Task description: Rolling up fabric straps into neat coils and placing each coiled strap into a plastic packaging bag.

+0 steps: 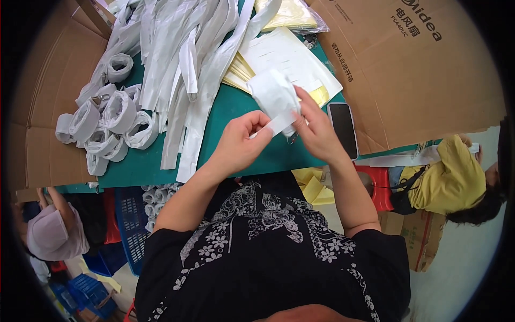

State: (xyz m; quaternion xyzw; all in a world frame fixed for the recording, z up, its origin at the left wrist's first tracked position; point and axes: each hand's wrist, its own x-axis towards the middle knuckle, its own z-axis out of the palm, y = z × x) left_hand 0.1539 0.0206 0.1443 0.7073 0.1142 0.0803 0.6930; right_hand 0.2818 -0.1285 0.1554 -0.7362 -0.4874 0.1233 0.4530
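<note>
Over the near part of the green table (236, 139), my right hand (319, 134) grips a roll wrapped in white material (272, 94), thumb on the near side and fingers behind it. My left hand (244, 138) pinches the end of a narrow white strip (282, 122) that runs across to the roll. A small bit of metal shows below the roll, too small to make out. Behind the roll lie sheets of white backing paper (289, 53) with yellow parts. To the left sits a pile of finished-looking white wrapped rings (120, 111).
Long white strips (185, 59) spread over the table's back left. A phone (342, 129) lies right of my right hand. Cardboard walls (407, 80) stand at both sides. Below the table edge are a blue crate (130, 225) and a co-worker in a yellow shirt (448, 174).
</note>
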